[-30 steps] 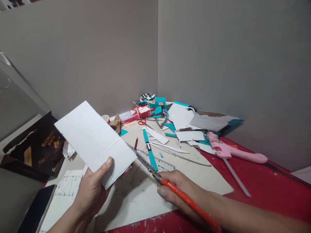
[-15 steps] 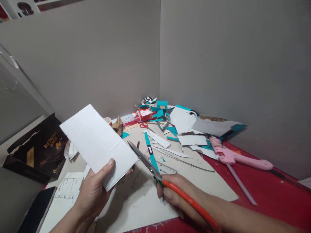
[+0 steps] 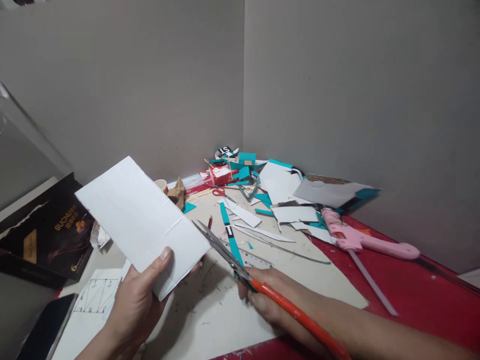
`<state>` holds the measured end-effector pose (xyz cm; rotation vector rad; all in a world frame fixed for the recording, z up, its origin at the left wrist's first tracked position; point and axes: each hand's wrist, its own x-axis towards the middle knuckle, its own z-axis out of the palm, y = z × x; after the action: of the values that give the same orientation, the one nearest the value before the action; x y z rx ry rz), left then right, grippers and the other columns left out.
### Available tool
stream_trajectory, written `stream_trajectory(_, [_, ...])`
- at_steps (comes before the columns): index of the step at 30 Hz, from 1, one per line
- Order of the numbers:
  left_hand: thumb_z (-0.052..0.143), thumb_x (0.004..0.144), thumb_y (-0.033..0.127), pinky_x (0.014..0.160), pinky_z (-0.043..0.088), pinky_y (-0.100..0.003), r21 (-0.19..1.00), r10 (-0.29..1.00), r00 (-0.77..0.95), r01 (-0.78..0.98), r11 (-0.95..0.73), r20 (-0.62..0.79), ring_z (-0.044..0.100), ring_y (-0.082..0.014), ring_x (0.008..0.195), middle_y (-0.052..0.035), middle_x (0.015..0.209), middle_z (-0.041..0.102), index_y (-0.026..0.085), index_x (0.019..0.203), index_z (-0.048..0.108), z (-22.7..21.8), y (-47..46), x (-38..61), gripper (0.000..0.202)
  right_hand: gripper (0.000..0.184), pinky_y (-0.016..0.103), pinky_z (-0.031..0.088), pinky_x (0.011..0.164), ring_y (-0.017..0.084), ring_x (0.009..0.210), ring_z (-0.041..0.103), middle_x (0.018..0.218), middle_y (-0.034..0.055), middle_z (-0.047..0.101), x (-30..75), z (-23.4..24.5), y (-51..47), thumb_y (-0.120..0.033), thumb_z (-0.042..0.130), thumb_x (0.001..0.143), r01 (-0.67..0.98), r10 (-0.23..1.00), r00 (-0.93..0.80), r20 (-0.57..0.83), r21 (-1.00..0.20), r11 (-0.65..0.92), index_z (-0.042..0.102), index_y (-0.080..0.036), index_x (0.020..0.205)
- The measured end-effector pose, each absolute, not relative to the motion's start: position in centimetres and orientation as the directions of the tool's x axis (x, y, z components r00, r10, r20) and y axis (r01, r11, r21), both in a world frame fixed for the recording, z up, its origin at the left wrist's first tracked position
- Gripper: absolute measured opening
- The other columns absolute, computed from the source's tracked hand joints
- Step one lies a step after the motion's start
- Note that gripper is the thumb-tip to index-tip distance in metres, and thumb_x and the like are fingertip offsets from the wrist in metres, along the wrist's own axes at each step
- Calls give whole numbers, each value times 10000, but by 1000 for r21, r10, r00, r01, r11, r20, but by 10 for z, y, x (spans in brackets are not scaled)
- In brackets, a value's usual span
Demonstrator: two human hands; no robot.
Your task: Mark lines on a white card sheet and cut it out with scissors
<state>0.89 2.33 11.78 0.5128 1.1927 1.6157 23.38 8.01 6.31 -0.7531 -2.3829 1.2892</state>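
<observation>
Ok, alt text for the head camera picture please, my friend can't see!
A left hand holds a white card while the right hand holds orange-handled scissors beside its edge. Beyond are white and teal scraps and a pink glue gun.

The card (image 3: 138, 210) is left of the held scissors (image 3: 273, 296), glue gun (image 3: 352, 237) right.

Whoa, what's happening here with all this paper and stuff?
A person's left hand is holding up a flat, white rectangular piece of card. Their right hand grips big metal scissors with orange-red handles. The blades are slightly apart, close beside the card's right-hand edge. White and teal cardboard scraps lie scattered behind the hands, and a pink plastic glue gun rests at the right on the red tabletop.
</observation>
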Motion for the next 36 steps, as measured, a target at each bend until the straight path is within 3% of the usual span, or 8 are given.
stream_trajectory(12, [810, 677, 133, 799, 621, -383, 888, 884, -411, -460, 11, -223, 746, -247, 779, -88, 972, 778, 177, 1251, 633, 120, 24, 13, 602, 762, 315, 412, 616, 168, 625, 431, 718, 34, 499, 235, 70, 77, -883, 95, 769, 323, 590, -806, -40, -866, 382, 436, -202, 757])
stream_trajectory(18, [827, 664, 172, 818, 614, -395, 885, 894, -379, -464, 39, -238, 730, -295, 889, -107, 964, 774, 134, 1130, 695, 118, 22, 10, 486, 700, 288, 425, 620, 156, 610, 427, 684, 13, 483, 235, 64, 79, -837, 164, 821, 285, 594, -804, 29, -858, 428, 455, -203, 767])
stream_trajectory(25, [831, 665, 167, 788, 624, -372, 878, 886, -382, -476, 56, -264, 742, -264, 814, -102, 974, 774, 144, 1215, 648, 117, 25, 11, 580, 649, 261, 392, 568, 133, 576, 390, 647, -10, 446, 235, 62, 78, -793, 199, 860, 271, 599, -800, 30, -873, 406, 434, -203, 729])
stream_trajectory(29, [838, 660, 175, 813, 615, -378, 868, 888, -372, -493, 58, -271, 736, -277, 865, -99, 997, 771, 153, 1240, 635, 116, 26, 12, 615, 655, 252, 337, 527, 121, 562, 340, 636, -27, 395, 233, 61, 78, -815, 188, 845, 249, 605, -795, 44, -885, 392, 390, -208, 705])
stream_trajectory(36, [849, 650, 217, 844, 600, -385, 870, 893, -354, -488, 76, -277, 727, -297, 900, -109, 969, 776, 120, 1126, 704, 114, 23, 11, 507, 611, 252, 309, 524, 124, 579, 321, 649, -34, 369, 234, 60, 78, -780, 228, 869, 229, 602, -797, 54, -895, 383, 375, -208, 712])
